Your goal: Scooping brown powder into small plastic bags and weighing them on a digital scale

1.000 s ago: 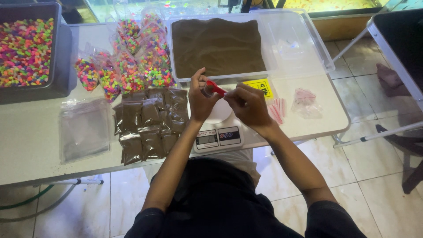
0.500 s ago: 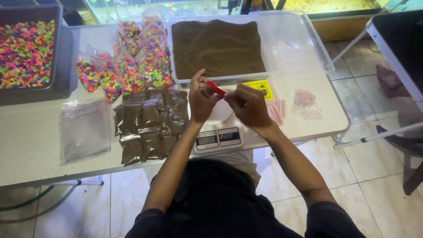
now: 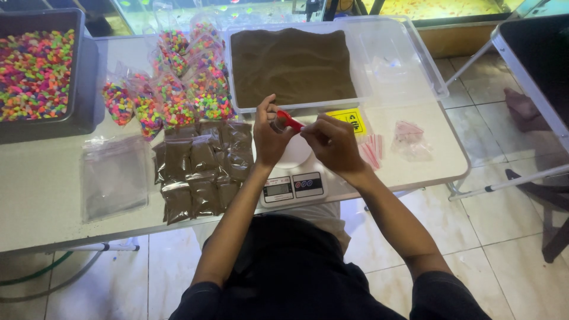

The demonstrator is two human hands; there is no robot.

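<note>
while both hands meet over the scale, the white table spreads under everything, with tiled floor below it. on its far middle sits a clear tub half filled with brown sand. at the far left stands a grey bin of bright coloured gravel. between bin and tub lie gravel bags, heaped together. just in front of them lie sand bags in rows, touching one another. left of those lies a pile of empty clear bags. the white scale stands at the near edge, right of the sand bags, partly hidden by the hands. a yellow label lies by the tub's near wall, and small pink-edged bags lie right of the scale.

the left hand is curled, thumb and fingers pinching a small bag with a red strip above the scale pan. the right hand is also closed, its fingertips pinched on the right end of that same strip. whether the bag holds anything, i cannot tell.
</note>
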